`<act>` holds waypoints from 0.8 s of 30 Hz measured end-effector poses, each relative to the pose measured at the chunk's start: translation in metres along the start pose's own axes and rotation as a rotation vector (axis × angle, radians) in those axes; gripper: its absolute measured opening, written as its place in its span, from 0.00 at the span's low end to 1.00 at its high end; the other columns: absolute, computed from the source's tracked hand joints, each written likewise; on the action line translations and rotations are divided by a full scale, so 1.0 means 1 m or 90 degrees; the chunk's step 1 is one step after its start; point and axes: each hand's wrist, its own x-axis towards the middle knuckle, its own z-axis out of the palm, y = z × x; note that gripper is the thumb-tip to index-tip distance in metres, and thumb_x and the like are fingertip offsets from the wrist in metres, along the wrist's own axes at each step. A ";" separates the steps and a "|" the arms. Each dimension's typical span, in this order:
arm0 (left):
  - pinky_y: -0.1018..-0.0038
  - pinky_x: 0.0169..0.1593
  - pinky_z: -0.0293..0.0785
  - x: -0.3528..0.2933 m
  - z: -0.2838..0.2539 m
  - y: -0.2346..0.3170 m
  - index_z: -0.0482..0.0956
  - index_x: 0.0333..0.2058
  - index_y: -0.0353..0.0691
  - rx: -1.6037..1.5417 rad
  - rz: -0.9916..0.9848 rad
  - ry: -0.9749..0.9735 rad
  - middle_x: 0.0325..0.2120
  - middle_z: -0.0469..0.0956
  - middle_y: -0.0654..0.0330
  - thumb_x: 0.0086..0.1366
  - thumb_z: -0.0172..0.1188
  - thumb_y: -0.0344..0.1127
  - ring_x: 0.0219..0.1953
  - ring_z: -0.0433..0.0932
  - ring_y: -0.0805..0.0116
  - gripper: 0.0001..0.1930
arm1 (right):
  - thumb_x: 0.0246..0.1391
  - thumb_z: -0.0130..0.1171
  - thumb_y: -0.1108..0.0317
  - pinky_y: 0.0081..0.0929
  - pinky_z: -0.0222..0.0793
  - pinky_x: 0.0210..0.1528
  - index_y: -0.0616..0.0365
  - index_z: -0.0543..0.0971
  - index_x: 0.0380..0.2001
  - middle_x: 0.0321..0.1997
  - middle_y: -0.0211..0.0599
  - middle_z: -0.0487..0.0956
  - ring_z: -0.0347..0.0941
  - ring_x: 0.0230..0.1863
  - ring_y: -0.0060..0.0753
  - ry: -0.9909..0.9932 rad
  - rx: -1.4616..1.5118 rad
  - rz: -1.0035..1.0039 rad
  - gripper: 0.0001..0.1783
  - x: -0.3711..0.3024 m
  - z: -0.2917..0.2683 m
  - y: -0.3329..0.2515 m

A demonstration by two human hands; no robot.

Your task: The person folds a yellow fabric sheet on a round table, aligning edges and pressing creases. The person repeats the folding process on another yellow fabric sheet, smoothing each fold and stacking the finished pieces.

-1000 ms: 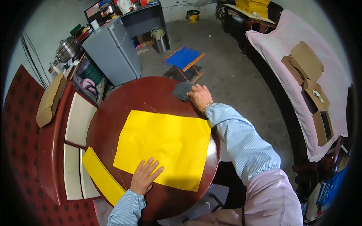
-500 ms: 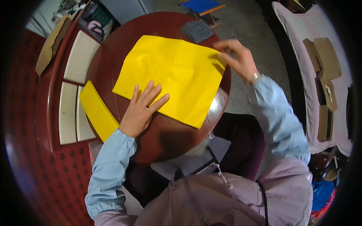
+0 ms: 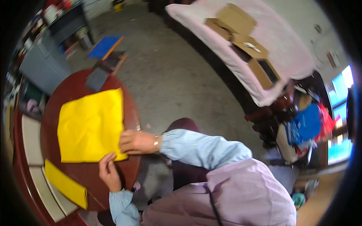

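A large yellow sheet [image 3: 88,128], slightly creased, lies spread on a round dark-red table [image 3: 130,109]. At its near right corner my right hand [image 3: 136,142] is closed, the fingers bent over the sheet's edge. Close beside it, my left hand [image 3: 109,174] has its thumb and fingers drawn together on the near edge of the same sheet. The fingertips are somewhat blurred. A folded yellow strip [image 3: 66,184] rests at the table's near left side, apart from both hands.
A dark grey textured pad [image 3: 97,79] sits on the table's far edge, near a blue-topped folding stool [image 3: 105,48]. Pale drawer fronts [image 3: 33,141] border the table's left. Open cardboard boxes [image 3: 235,22] lie on a pink-covered couch [image 3: 298,45]; bags [image 3: 305,124] are piled beyond its end.
My view has swung to the right. My right hand has come down to the sheet's near right corner, and my left hand has left its flat place on the sheet to join it there.
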 end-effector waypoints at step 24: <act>0.73 0.52 0.83 0.003 0.015 0.012 0.87 0.46 0.34 -0.008 -0.072 0.037 0.46 0.87 0.56 0.66 0.72 0.23 0.46 0.86 0.69 0.10 | 0.50 0.78 0.74 0.32 0.78 0.45 0.55 0.87 0.41 0.40 0.36 0.83 0.79 0.40 0.38 -0.011 0.126 0.274 0.14 0.008 -0.014 -0.010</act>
